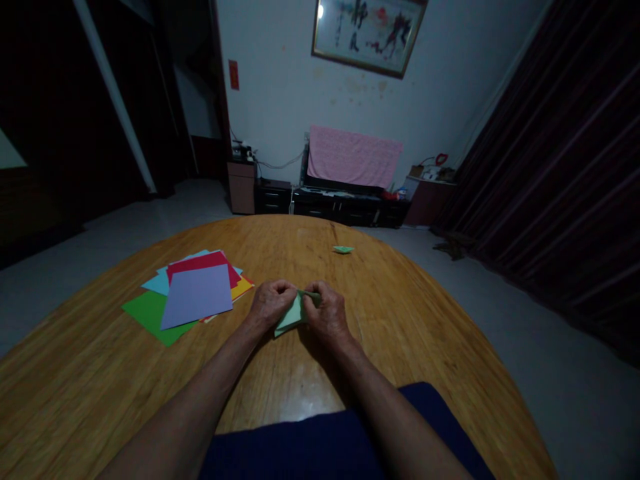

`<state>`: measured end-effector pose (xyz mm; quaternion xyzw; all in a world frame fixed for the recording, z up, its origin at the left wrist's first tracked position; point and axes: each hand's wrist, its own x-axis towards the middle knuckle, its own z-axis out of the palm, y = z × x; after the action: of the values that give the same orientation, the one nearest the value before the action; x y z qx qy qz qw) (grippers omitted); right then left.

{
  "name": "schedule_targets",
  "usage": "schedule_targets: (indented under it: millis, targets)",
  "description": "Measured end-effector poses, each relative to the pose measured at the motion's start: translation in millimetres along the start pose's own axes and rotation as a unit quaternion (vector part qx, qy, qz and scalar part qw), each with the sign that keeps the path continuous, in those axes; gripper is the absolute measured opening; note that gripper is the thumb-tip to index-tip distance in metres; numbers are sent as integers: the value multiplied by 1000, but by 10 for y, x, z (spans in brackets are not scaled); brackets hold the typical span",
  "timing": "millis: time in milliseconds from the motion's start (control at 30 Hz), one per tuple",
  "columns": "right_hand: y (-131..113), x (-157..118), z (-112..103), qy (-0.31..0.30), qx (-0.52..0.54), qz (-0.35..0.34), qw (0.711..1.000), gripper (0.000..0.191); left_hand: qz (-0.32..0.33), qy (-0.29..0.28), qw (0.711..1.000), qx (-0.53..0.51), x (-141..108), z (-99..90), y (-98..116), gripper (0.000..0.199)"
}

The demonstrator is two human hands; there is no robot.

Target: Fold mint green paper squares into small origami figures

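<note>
A folded piece of light green paper (291, 316) is between my two hands, just above the near middle of the table. My left hand (273, 301) pinches its upper left edge, fingers curled. On the other side, my right hand (327, 312) is closed on the paper's upper right part, where a darker fold stands up. The fingers hide some of the folds. Farther off on the table lies a small folded green paper piece (343, 249), apart from both hands.
The round wooden table (400, 320) fills the foreground. Loose coloured sheets overlap at the left, with a purple sheet (197, 297) on top and a green sheet (155, 313) under it. Beyond the table, a pink cloth (354, 157) drapes over a screen on a low dark cabinet (320, 203).
</note>
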<state>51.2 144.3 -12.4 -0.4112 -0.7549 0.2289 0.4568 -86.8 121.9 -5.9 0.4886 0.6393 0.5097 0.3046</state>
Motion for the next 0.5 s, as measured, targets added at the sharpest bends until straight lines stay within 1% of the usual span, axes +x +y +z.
schedule_targets:
  millis: [100,200,267,400,500]
  targets:
    - [6,14,2,2,5,21,1000,2,-5,7,1000,0,0,10,-3,17]
    - [25,30,-11,18,22,38,999,3,-21,11,1000,-16,11,11,-18,18]
    - [38,31,-21,17,35,16,999,2,-31,16,999,-35,17,11,-28,18]
    - [17,0,-55,-34,49,-57,997,12,-35,22,997,-71,1,10,-19,16]
    - [-42,-28,-95,-72,71,-75,992,16,-33,22,997,-66,-10,-1,-2,15]
